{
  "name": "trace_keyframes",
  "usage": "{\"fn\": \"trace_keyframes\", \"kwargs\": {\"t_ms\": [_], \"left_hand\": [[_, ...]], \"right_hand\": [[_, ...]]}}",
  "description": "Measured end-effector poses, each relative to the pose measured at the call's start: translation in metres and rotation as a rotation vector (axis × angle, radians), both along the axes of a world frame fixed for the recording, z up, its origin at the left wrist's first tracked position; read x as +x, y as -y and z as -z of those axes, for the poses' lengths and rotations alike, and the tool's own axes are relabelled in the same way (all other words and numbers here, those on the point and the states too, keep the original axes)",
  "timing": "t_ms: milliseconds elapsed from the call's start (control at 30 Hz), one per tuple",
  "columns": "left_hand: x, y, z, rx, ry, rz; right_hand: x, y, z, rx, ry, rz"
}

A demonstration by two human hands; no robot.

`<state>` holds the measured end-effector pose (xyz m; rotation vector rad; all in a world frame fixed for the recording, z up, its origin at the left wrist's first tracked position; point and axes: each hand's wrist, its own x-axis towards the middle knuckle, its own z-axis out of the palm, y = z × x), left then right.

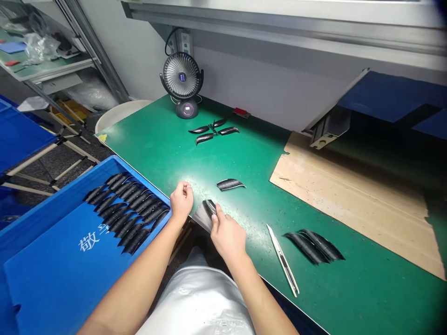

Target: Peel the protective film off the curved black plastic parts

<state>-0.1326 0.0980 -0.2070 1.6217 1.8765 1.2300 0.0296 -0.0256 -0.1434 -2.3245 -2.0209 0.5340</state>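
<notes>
My right hand (pixel 227 234) grips a curved black piece (pixel 208 213) with a striped, carbon-like face, and a grey translucent film seems to cover part of it. My left hand (pixel 181 201) rests closed just beside it at the edge of the green work mat (pixel 167 139), with nothing visible in its fingers. A similar curved piece (pixel 229 184) lies just beyond my hands. Several more form a small group (pixel 213 131) farther back, and others lie stacked (pixel 312 246) to the right. A slim utility knife (pixel 282 260) lies near my right hand.
To the left, a blue crate (pixel 59 260) holds rows of black pieces (pixel 125 209). A desk fan (pixel 181 81) and a round white lid (pixel 118 116) stand at the back. A cardboard sheet (pixel 352 200) covers the mat's right side.
</notes>
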Motion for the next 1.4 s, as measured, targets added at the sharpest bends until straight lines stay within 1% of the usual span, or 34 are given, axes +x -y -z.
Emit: {"fn": "trace_keyframes", "kwargs": {"t_ms": [133,300,433,600,667,733,767,833,867,933,967,1033,1100,1133,1200,1267,1333,1400], "left_hand": [[0.0,0.0,-0.001,-0.01,-0.012,0.002],[-0.001,0.0,0.0,-0.001,-0.02,0.005],[-0.001,0.0,0.0,0.003,-0.013,0.009],[-0.002,0.0,0.002,0.007,-0.033,0.025],[-0.002,-0.001,0.004,0.001,-0.046,0.027],[-0.004,-0.001,0.005,-0.009,-0.064,0.032],[-0.005,-0.001,0.005,-0.015,-0.076,0.039],[-0.005,0.0,0.003,-0.027,-0.109,0.061],[-0.004,0.0,0.0,-0.034,-0.13,0.082],[0.003,0.0,-0.009,-0.043,-0.183,0.168],[0.009,-0.001,-0.016,-0.042,-0.214,0.241],[0.025,-0.004,-0.029,-0.029,-0.279,0.427],[0.045,-0.01,-0.04,-0.008,-0.346,0.599],[0.055,-0.013,-0.044,-0.001,-0.379,0.662],[0.073,-0.018,-0.047,-0.001,-0.435,0.743],[0.086,-0.019,-0.046,-0.011,-0.48,0.794],[0.093,-0.012,-0.045,-0.018,-0.509,0.842],[0.094,-0.001,-0.044,-0.021,-0.519,0.89]], "right_hand": [[-0.002,0.004,0.001,-0.028,0.017,0.011],[-0.007,-0.001,0.002,0.014,0.022,-0.004],[-0.005,0.0,-0.001,-0.006,0.027,0.005],[-0.014,-0.01,-0.003,0.012,0.016,-0.003],[-0.01,0.002,-0.007,-0.007,0.015,-0.004],[0.002,0.025,-0.013,-0.026,0.001,0.0],[0.011,0.037,-0.017,-0.01,-0.018,0.003],[0.031,0.05,-0.022,0.081,-0.04,0.048],[0.042,0.051,-0.023,0.14,-0.023,0.089],[0.06,0.041,-0.021,0.227,0.057,0.154],[0.068,0.033,-0.018,0.246,0.098,0.163],[0.08,0.019,-0.01,0.264,0.147,0.139],[0.086,0.008,-0.002,0.295,0.154,0.126],[0.087,0.003,0.002,0.315,0.156,0.129],[0.084,-0.006,0.011,0.35,0.148,0.12],[0.077,-0.014,0.017,0.374,0.125,0.098],[0.072,-0.018,0.021,0.395,0.103,0.091],[0.073,-0.011,0.022,0.417,0.089,0.101]]}}
